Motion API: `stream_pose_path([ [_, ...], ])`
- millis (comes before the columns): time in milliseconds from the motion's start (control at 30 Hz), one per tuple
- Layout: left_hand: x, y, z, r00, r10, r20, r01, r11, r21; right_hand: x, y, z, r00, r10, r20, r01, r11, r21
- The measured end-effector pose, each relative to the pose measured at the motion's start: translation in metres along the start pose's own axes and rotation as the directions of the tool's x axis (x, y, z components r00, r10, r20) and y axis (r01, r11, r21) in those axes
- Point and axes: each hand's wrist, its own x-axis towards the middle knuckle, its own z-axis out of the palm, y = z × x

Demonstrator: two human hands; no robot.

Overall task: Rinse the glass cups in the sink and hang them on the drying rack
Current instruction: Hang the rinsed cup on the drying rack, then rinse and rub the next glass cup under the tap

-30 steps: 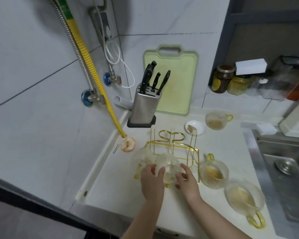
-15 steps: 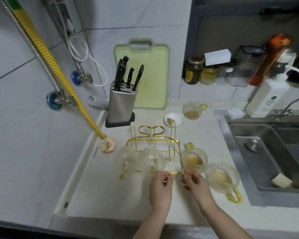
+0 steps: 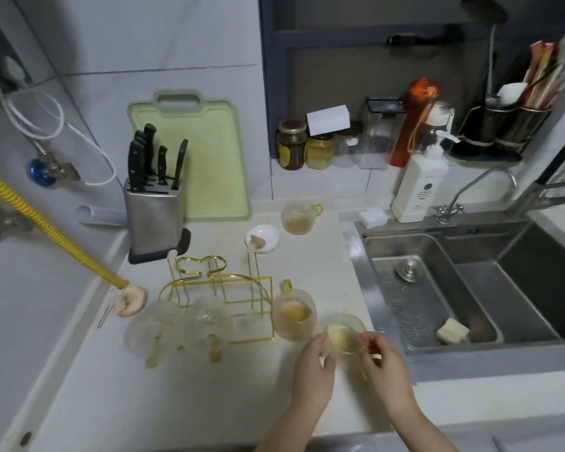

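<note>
Glass, textured and clear, makes up the nearest cup (image 3: 342, 334), which stands at lower centre of the frame on the pale tabletop (image 3: 118, 396), with yellowish liquid in its bottom; the left hand (image 3: 313, 370) touches its left wall and the right hand (image 3: 384, 365) its right wall, fingers curled round it, so the cup sits between the two and just above them in the picture; whether the grip of either hand has fully closed cannot be told through the blur. The steel sink (image 3: 470, 288) lies to the right of the cup, near it, and the right hand is the nearer to the basin; the coming move is judged to be a lift and a carry rightward over the sink's edge. A second dirty cup (image 3: 295, 313) stands just left of the held one, and a third (image 3: 299, 216) farther up the frame; the gold wire drying rack (image 3: 219, 288) stands left of centre, with two upturned cups (image 3: 180, 327) at its lower left.
</note>
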Motion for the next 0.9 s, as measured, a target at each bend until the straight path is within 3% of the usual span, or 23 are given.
stream_pose_path([
  [100, 0.001, 0.011, 0.015, 0.999, -0.005, -0.033, 0.006, 0.999, 0.041, 0.007, 0.015, -0.014, 0.999, 0.027, 0.029, -0.026, 0.999, -0.030],
  [267, 0.006, 0.019, 0.032, 0.990, -0.107, -0.090, 0.109, 0.994, 0.022, 0.017, 0.032, -0.018, 0.963, 0.136, 0.234, -0.134, 0.991, -0.022],
  [500, 0.008, 0.023, 0.053, 0.964, -0.133, -0.229, 0.117, 0.990, -0.080, 0.035, 0.040, -0.032, 0.918, 0.080, 0.389, -0.098, 0.995, 0.027],
  [700, 0.008, 0.031, 0.072, 0.958, -0.094, -0.270, 0.079, 0.995, -0.068, 0.048, 0.047, -0.059, 0.946, -0.012, 0.324, 0.003, 1.000, 0.028],
  [900, 0.030, 0.053, 0.082, 0.974, 0.036, -0.224, -0.039, 0.999, -0.009, 0.074, 0.047, -0.094, 0.963, 0.005, 0.268, -0.027, 0.997, 0.078],
])
